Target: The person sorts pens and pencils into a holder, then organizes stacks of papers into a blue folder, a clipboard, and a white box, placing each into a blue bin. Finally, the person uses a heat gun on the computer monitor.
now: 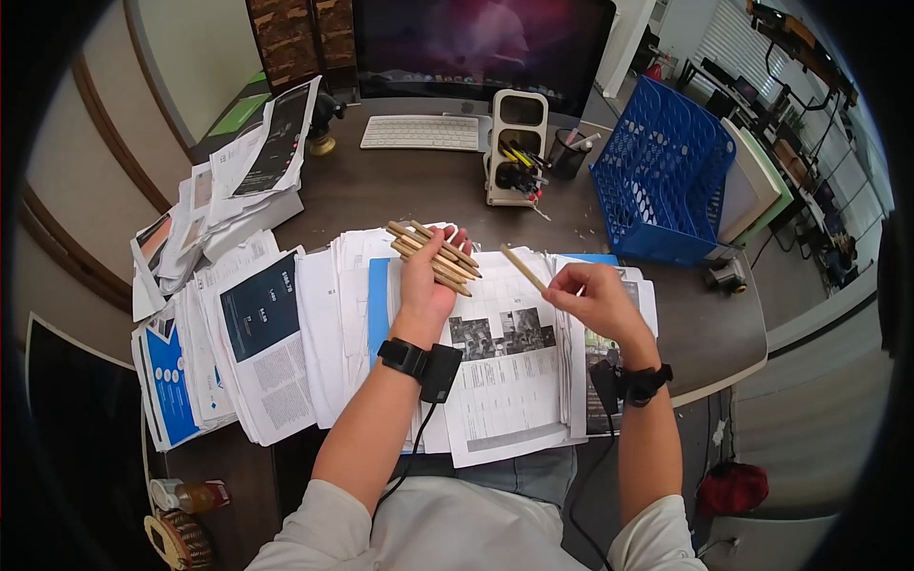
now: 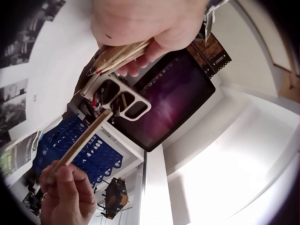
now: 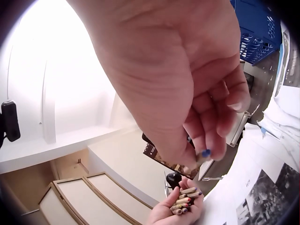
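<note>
My left hand (image 1: 428, 276) is palm up over the papers and grips a bundle of several wooden pencils (image 1: 434, 257) lying across its fingers. In the left wrist view the fingers curl round the pencil bundle (image 2: 119, 54). My right hand (image 1: 592, 297) pinches the near end of a single wooden pencil (image 1: 524, 268), which points up and left toward the left hand without touching the bundle. The right wrist view shows the fingertips (image 3: 206, 140) closed on the blue-tipped end of the single pencil (image 3: 205, 153), with the left hand's bundle (image 3: 183, 201) below.
Loose papers and magazines (image 1: 257, 324) cover the desk's front and left. Behind stand a beige pen holder (image 1: 515, 147), a black cup (image 1: 569, 152), a blue mesh basket (image 1: 662, 176), a keyboard (image 1: 420, 132) and a monitor (image 1: 481, 43). The desk edge (image 1: 733, 366) curves at right.
</note>
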`<state>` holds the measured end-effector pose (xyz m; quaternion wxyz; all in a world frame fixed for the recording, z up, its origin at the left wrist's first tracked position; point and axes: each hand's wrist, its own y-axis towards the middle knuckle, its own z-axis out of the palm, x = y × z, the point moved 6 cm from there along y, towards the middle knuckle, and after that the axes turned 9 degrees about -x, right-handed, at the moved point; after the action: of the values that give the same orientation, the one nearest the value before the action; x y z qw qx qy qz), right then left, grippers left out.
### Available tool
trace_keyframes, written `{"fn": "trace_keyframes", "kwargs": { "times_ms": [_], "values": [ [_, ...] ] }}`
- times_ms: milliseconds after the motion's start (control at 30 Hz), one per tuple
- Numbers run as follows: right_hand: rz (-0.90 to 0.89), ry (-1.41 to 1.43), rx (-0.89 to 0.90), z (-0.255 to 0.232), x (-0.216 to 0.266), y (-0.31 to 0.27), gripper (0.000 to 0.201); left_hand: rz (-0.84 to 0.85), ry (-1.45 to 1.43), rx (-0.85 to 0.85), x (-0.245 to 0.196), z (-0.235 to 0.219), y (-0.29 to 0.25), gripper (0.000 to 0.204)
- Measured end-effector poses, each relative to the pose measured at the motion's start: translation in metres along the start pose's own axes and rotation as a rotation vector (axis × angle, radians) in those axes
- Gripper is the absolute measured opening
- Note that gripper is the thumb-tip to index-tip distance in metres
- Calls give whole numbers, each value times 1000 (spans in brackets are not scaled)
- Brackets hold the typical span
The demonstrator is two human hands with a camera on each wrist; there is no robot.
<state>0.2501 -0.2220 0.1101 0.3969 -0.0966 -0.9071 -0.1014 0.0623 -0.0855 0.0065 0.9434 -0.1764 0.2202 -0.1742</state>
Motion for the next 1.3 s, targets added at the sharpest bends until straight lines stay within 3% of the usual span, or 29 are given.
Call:
{"fn": "trace_keyframes", "kwargs": {
  "times_ms": [67,133,267,300,333,367,400,467,500,533,600,667,733,800,867,967,1067,1133,1200,1233,1267,1300],
  "values": [
    [-36,-10,-50,7,8,8,21,-32,28,51,4,1,-4,24],
    [-211,110,-267,17,16,18,18,-158,-36,45,21,4,-13,30],
    [-467,-305,-244,48,40,22,19,-161,30,111,41,14,-24,31],
    [-469,-304,-246,50,40,22,19,-231,45,109,46,8,-17,26],
    [-338,-106,-253,49,34,24,22,-227,43,112,45,8,-14,26],
    [-207,90,-254,51,27,26,26,-119,69,125,39,8,-11,23],
    [-213,90,-250,58,23,27,26,-11,95,137,33,9,-8,21],
    [301,915,-173,83,-9,28,40,77,116,128,27,28,-21,16],
    [426,1017,-20,94,-8,24,52,211,200,152,23,37,-23,15],
    [426,1019,-31,97,-7,24,52,343,284,176,20,46,-29,15],
    [485,1590,32,115,2,27,46,352,373,231,27,61,-40,19],
    [519,1647,-89,116,-3,36,39,587,701,309,32,77,-49,26],
    [379,1819,-62,123,-19,50,34,660,735,349,34,87,-54,36],
    [370,1848,-52,125,-27,53,29,816,740,472,28,96,-57,38],
    [523,1757,-177,128,-40,53,30,783,748,445,24,98,-61,38],
    [469,1732,-208,123,-23,49,30,673,678,483,30,94,-53,36],
    [542,1702,-262,122,-26,48,31,569,669,367,34,88,-36,25],
    [483,1646,-262,112,-30,47,34,416,297,282,28,85,-21,17],
    [402,1255,-51,84,-4,39,36,423,266,279,16,85,-6,20],
    [320,1252,72,75,2,42,44,443,303,303,9,87,-3,22],
    [309,1251,65,67,-1,46,44,465,339,328,6,90,-2,23],
    [224,1053,112,62,-2,49,47,465,339,338,9,92,-3,23]
  ]
}}
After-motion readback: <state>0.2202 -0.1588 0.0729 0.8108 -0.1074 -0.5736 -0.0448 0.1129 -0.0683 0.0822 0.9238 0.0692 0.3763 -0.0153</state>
